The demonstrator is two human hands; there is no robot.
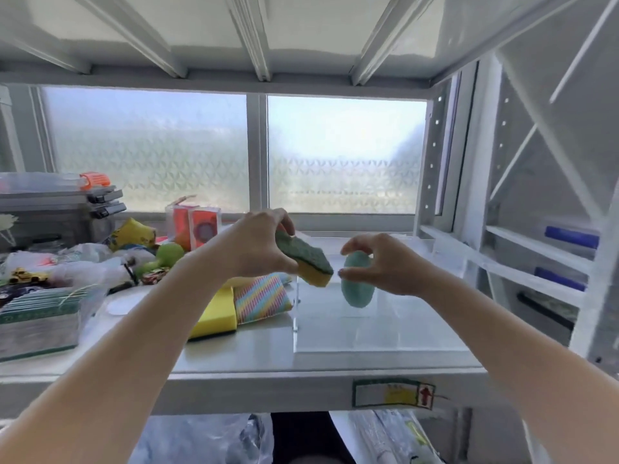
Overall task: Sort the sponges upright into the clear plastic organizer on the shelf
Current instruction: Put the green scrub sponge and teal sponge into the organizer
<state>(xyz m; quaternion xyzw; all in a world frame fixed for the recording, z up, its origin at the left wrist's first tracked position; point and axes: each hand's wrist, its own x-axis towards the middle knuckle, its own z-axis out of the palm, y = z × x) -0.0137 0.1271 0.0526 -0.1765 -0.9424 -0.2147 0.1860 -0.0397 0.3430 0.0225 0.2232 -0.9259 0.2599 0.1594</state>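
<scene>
My left hand (258, 244) grips a yellow sponge with a green scouring top (306, 261), tilted above the left edge of the clear plastic organizer (375, 333). A teal oval sponge (357, 283) stands on end inside the organizer, and my right hand (385, 262) pinches its top between thumb and fingers. On the shelf left of the organizer lie a yellow sponge (216, 313) and a rainbow-striped sponge (259, 298), both flat.
Clutter fills the shelf's left side: a clear box of cards (40, 316), plastic bags, a green ball (169, 254), orange boxes (197, 227), stacked metal trays (57, 202). A frosted window is behind. White shelf uprights (435, 155) stand at the right.
</scene>
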